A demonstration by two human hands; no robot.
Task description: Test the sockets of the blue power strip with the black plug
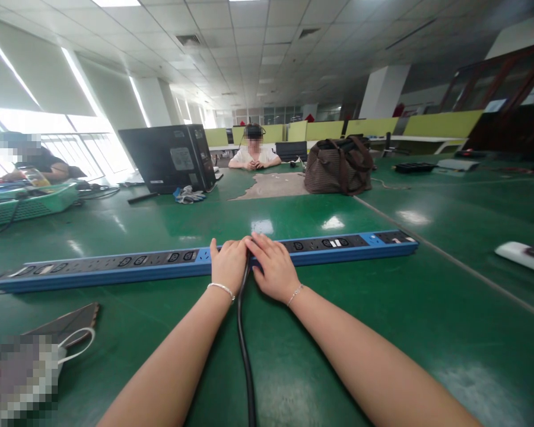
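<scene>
A long blue-and-black power strip (129,272) lies across the table, its outlets facing up. My left hand (230,264) rests at its middle, fingers curled together against the end of a black power cable (245,350). From the right, my right hand (276,268) closes over the same cable end, its fingertips meeting the left ones. The fingers cover the cable's tip, so whether it sits in an outlet cannot be seen. The rest of the cable runs down toward me between my forearms.
A black computer tower (160,160), gloves (189,194) and a brown bag (338,166) stand beyond the strip. Left are a green basket (48,201) and a flat dark item (66,323). A white object (523,256) lies right. Two people sit farther off.
</scene>
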